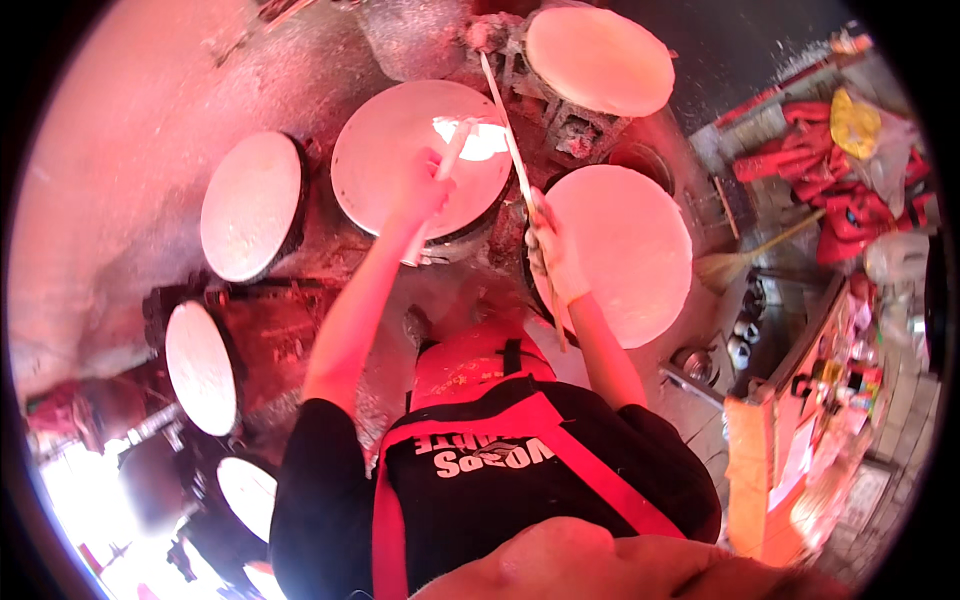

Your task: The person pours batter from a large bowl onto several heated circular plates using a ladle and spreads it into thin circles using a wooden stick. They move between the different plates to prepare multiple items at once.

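Observation:
My left hand (425, 192) is closed round a short, thick wooden stick (453, 150), held over the large round griddle (375, 145) in front of me. A bright patch of light lies on that griddle's far right part. My right hand (553, 248) grips a long, thin wooden stick (505, 115). It slants up past the griddle's right edge, and its lower end shows below the hand. Beneath and beside my right hand is another round griddle with a pale, thin flatbread (630, 260) covering it. Red light tints everything, so true colours are hard to tell.
A further round griddle topped with a pale sheet (600, 62) stands far right on blocks. More round griddles (252, 207) line the left side, one lower down (200, 368). At right are a broom (730, 265), red cloth (855, 225) and a cluttered counter (755, 450).

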Demonstrator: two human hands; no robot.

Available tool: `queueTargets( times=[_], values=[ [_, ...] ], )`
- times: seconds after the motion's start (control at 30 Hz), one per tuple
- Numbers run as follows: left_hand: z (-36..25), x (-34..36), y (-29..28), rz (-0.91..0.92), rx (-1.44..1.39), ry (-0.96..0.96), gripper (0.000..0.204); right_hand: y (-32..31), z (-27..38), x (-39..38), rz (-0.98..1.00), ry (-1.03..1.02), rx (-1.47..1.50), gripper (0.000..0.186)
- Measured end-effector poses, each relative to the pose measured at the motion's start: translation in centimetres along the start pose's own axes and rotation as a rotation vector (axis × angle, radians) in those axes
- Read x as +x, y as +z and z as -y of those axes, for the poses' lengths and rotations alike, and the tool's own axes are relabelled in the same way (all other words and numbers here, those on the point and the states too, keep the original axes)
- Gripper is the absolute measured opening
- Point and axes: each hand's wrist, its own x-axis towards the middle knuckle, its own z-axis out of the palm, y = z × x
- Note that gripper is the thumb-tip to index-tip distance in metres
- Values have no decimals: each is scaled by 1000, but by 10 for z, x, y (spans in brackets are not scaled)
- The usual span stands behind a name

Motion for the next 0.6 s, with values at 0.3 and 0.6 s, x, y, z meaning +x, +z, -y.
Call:
queueTargets(
  times=[0.3,0.6],
  values=[
    [84,64,-10,31,-686,64,18,78,-120,43,-565,-188,-827,52],
    [-7,60,-150,480,-971,-66,18,128,-112,41,-301,-169,428,37]
  ],
)
